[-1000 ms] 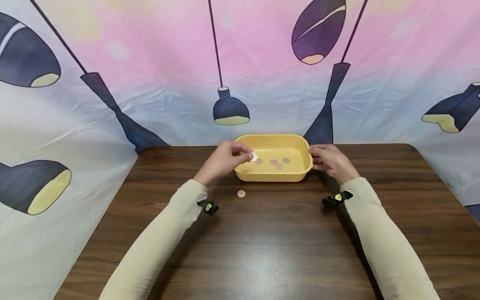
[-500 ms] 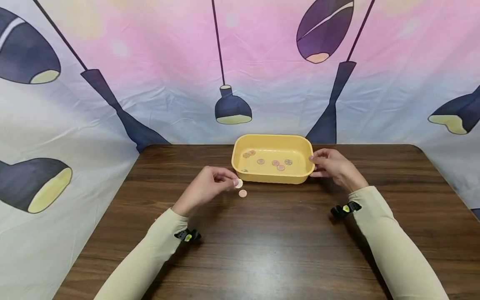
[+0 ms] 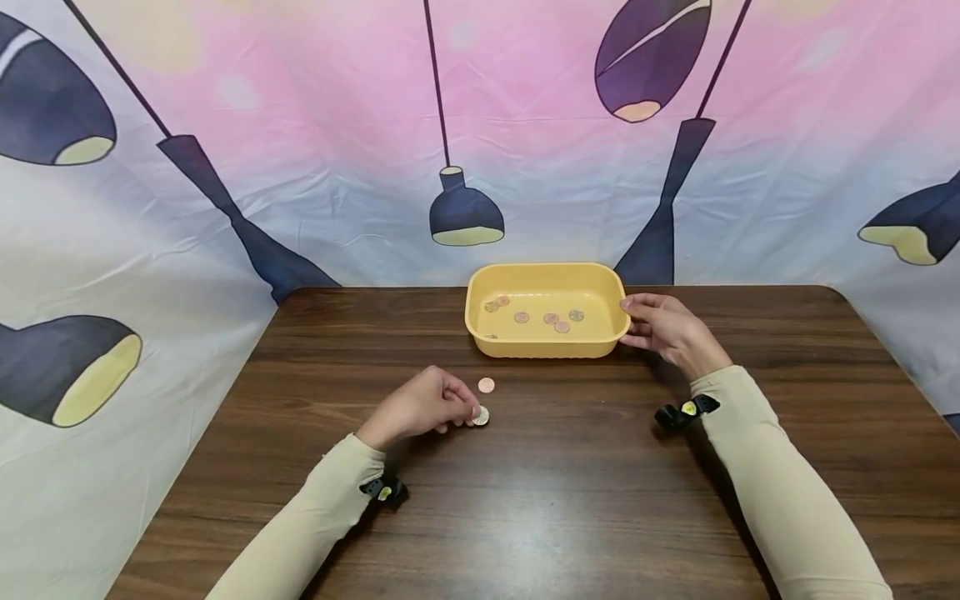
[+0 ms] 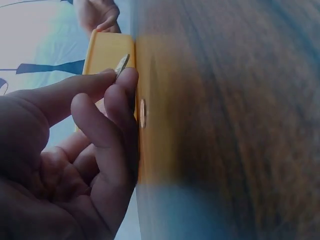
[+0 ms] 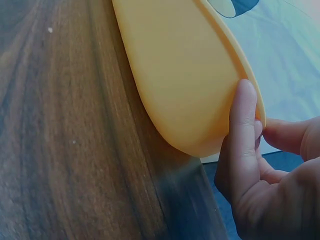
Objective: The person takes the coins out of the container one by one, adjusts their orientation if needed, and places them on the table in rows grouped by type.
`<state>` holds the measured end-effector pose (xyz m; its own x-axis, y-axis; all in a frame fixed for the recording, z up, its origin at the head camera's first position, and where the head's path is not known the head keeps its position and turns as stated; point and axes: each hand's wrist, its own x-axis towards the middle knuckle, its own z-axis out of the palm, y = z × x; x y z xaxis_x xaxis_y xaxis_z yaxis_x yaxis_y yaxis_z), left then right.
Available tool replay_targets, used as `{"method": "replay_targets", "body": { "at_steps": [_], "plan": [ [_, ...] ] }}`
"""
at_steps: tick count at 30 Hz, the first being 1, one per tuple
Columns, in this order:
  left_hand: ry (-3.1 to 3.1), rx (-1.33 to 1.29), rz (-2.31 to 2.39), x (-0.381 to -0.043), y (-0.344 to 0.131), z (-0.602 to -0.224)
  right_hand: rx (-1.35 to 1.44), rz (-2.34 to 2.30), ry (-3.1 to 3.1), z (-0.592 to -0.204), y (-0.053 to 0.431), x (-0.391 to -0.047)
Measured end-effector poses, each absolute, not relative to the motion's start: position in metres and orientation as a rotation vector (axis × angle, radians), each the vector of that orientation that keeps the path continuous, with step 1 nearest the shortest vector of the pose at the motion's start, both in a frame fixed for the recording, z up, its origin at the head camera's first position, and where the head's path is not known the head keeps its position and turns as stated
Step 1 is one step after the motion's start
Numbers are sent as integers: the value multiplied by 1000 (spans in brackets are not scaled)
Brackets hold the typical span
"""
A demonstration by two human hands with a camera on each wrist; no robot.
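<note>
Between thumb and fingertips my left hand (image 3: 422, 407) pinches a silvery coin (image 3: 482, 416) low over the table, in front of the tray. In the left wrist view that coin (image 4: 122, 65) stands on edge in the pinch. A copper coin (image 3: 486, 385) lies flat on the wood just beyond those fingertips. The yellow plastic tray (image 3: 547, 347) sits near the table's back edge with several copper and silvery coins on its floor. At its right end my right hand (image 3: 672, 331) grips the rim, thumb over the edge and fingers against the outer wall (image 5: 185, 100).
The dark wooden table (image 3: 540, 492) ends just behind the tray. A cloth backdrop (image 3: 360, 167) printed with lamps hangs behind it. A black strap with a small camera sits on each wrist, the right one (image 3: 686, 412) near the table.
My left hand has left the tray and come back toward the table's front, a silvery coin still pinched. Coins at the tray's left end are now uncovered. The right hand keeps its grip.
</note>
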<state>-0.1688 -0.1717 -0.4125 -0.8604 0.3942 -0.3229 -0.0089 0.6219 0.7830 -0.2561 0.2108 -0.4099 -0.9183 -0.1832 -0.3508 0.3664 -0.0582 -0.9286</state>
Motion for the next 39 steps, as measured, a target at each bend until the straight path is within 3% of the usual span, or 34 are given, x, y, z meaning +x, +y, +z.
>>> {"method": "replay_targets", "body": {
  "at_steps": [13, 39],
  "plan": [
    [2575, 290, 738, -169, -160, -407, 214, -1996, 1929, -410, 207, -259],
    [2555, 460, 785, -176, -163, -398, 127, -2083, 1869, -418, 213, -259]
  ]
}}
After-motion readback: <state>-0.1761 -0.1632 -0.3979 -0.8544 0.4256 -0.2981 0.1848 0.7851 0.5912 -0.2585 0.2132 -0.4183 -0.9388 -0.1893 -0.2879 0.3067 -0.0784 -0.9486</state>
